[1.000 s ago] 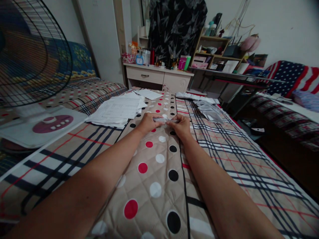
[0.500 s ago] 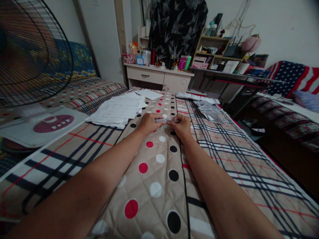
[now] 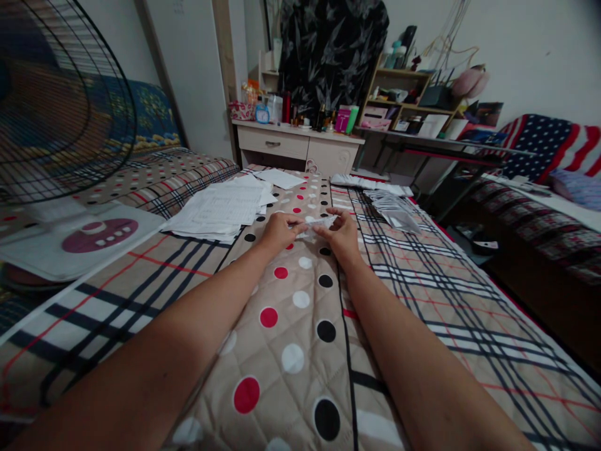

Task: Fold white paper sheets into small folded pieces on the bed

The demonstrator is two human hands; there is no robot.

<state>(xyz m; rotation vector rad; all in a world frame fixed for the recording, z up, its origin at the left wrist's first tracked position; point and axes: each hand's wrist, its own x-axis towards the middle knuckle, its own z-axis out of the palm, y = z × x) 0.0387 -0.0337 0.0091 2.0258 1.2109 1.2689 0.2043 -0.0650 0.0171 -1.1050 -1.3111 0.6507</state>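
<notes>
Spread wider, one whitish piece, two hands pinching it

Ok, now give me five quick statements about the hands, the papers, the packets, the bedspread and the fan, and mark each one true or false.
1. The left hand and the right hand both grip a thin pale piece. True.
2. The pile of papers lies to the right of both hands. False: it lies to the left of them.
3. Some thin packets lie overlapping beyond the right hand, on its right. True.
4. The bedspread is one plain colour. False: it has dots down the middle and checked bands at the sides.
5. A fan stands at the left edge of the view. True.
</notes>
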